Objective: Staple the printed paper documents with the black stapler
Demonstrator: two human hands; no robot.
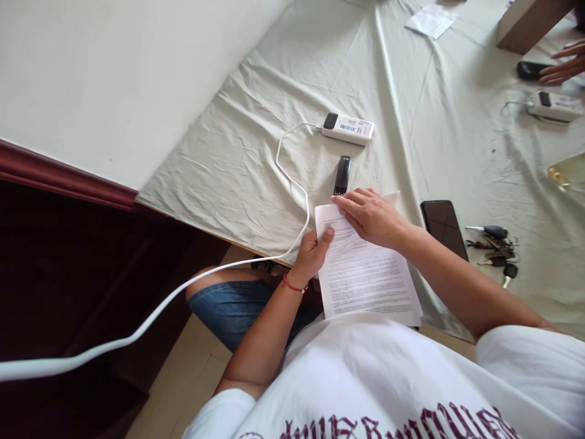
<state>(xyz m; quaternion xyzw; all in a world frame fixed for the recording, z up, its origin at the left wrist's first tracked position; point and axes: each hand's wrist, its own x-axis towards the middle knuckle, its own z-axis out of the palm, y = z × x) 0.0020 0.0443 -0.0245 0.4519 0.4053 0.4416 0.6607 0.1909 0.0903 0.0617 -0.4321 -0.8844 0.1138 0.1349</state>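
A thin stack of printed paper sheets (365,274) stands tilted between my body and the table's edge. My left hand (314,250) grips its left side, thumb on the printed face and the other fingers hidden behind. Across the upper part lies my right hand (365,213), fingers together and bent over the top edge, fingertips close to the upper left corner. Just beyond those fingertips a black stapler (342,174) rests on the cloth; whether they touch it I cannot tell. A loose corner of paper sticks up past the right hand.
A white power bank (348,128) with a white cable (292,174) lies beyond the stapler; the cable runs past my left arm. To the right are a black phone (444,228) and a bunch of keys (496,247). Another person's hand (567,64) touches a black object (531,71).
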